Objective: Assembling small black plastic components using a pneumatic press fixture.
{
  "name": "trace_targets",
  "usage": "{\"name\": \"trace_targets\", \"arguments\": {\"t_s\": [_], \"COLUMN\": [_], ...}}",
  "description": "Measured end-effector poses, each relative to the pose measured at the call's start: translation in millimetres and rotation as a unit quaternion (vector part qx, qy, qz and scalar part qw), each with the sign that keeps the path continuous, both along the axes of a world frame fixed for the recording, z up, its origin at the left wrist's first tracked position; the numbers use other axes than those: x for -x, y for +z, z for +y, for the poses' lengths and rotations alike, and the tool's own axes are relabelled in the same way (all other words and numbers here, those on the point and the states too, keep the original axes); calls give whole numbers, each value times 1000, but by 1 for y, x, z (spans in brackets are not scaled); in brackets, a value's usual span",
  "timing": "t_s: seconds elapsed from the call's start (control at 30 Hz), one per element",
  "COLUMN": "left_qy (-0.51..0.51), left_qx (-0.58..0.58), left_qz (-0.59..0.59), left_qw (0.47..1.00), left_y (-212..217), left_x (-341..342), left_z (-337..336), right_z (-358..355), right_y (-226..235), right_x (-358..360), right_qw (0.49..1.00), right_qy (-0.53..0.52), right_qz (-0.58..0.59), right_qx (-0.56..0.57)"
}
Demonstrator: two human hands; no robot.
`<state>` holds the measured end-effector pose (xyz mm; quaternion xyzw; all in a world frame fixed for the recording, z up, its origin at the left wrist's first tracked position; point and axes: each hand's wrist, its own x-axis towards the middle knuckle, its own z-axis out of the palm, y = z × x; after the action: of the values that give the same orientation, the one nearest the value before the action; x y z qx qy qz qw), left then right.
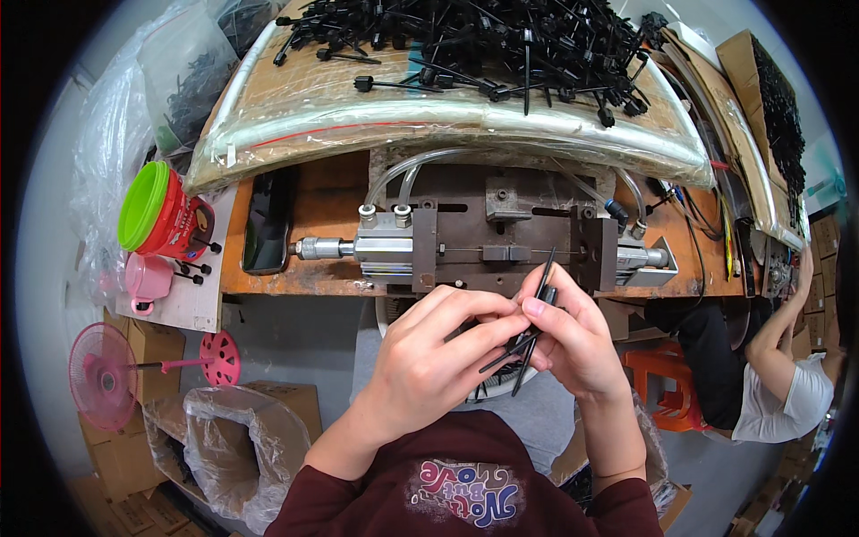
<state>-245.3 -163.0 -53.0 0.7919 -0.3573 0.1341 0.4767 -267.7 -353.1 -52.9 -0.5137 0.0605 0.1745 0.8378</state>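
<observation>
Right over the front edge of the bench, a few slim black parts are being handled at the fingertips, in front of the metal fixture. By the right hand they are pinched, thumb and forefinger closed on them, stems pointing up and down at a slant; a fingertip hold like this is presumably chosen so that thin pieces can be turned finely. By the left hand the same bunch is met from the other side, fingers curled and brought together; whether anything is clamped there cannot be told, the tips being partly hidden.

And above, a big heap of black parts is spread on a film-wrapped cardboard tray, its raised rim probably meant to stop pieces from sliding off. The tray is set just beyond the fixture, likely to be kept within easy reach. Clear air tubes are looped behind the work area, apparently so the front is left free. A phone is laid to the left, out of the hands' way.
</observation>
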Motion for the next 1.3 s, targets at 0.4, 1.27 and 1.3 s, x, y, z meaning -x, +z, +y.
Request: {"name": "trace_targets", "arguments": {"t_s": [0.4, 1.27, 1.3], "left_qy": [-13, 108, 109], "left_qx": [107, -154, -156], "left_qz": [120, -90, -90], "left_qw": [987, 978, 978], "left_y": [-5, -40, -40], "left_x": [5, -12, -12], "left_z": [7, -29, -29], "right_z": [-7, -13, -13], "right_y": [-12, -10, -11], "right_x": [19, 37, 37], "right_qw": [990, 913, 912], "right_qy": [-135, -357, -361], "right_qz": [-22, -175, -173], "right_qx": [-41, 90, 91]}}
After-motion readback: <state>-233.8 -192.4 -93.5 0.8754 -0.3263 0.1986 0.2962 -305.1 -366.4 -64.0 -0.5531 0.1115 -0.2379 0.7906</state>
